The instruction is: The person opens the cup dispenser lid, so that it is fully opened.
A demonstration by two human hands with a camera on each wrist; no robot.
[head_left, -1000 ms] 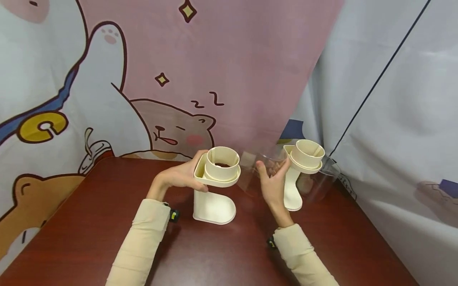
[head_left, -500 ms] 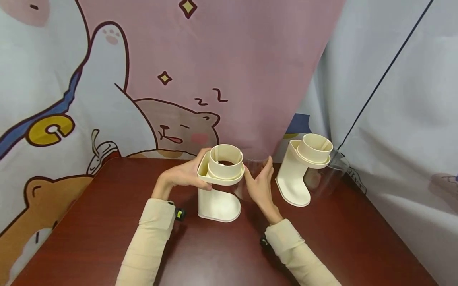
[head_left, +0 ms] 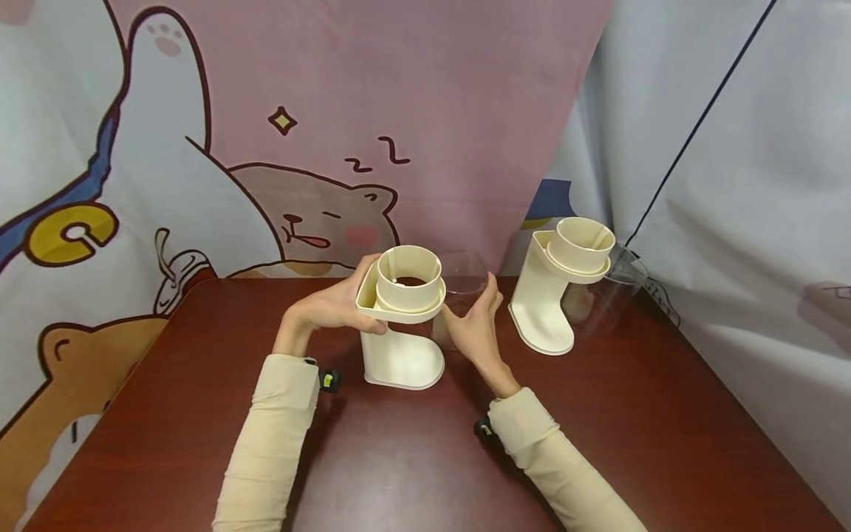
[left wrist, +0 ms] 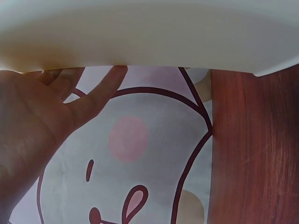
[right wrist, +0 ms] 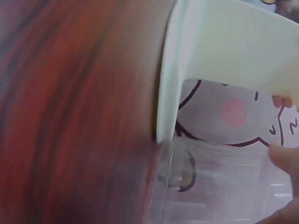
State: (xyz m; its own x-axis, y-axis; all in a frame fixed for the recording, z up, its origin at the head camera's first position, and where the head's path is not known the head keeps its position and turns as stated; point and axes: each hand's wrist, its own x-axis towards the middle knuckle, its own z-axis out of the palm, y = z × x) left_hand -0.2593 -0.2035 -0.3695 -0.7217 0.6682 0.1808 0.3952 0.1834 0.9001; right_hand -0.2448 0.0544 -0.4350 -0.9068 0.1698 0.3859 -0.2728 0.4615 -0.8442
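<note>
A cream plastic stand point(head_left: 404, 362) with a rounded base, an upright back and a round collar point(head_left: 408, 284) on top is on the table. My left hand point(head_left: 332, 304) grips its upper left side, thumb in front and the other fingers mostly hidden behind. In the left wrist view those fingers point(left wrist: 96, 98) reach against the cream wall point(left wrist: 154, 37). Close to the stand's right side, my right hand point(head_left: 475, 325) holds a clear plastic cylindrical container point(head_left: 462, 277) by its side. The right wrist view shows this clear container point(right wrist: 210, 186) alongside the stand's base edge point(right wrist: 168, 79).
A matching cream stand point(head_left: 541, 307) stands at the back right, with another clear container point(head_left: 621, 277) behind and right of it. The dark red-brown table point(head_left: 399, 458) ends at a printed cloth backdrop point(head_left: 479, 133) at the back and sides.
My right hand has moved left with the clear container, away from the second stand and up beside the first one. My left hand keeps its grip. The head view has shifted slightly.
</note>
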